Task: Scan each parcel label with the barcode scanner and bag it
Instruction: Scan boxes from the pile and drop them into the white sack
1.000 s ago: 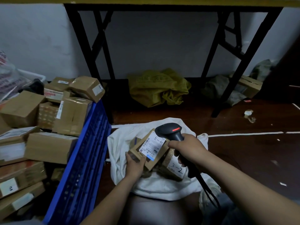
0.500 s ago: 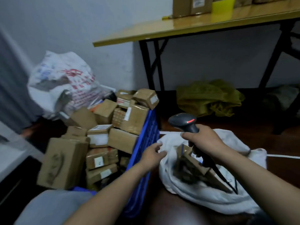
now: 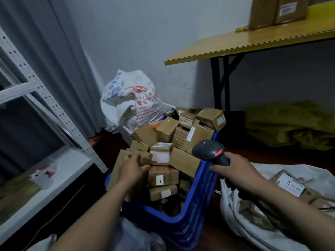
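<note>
Parcel (image 3: 145,157) in the blue crate (image 3: 203,187) touches the left hand (image 3: 133,171), grip unclear; the right hand (image 3: 237,172), farther off, grips the barcode scanner (image 3: 208,151).

Holding bare left forearm stretched forward and up, resting left hand (image 3: 135,169) with fingers on a small cardboard parcel (image 3: 146,158), grip too blurred to tell, angling right forearm in from lower right, clasping barcode scanner (image 3: 208,150) handle in right hand (image 3: 235,173)
</note>
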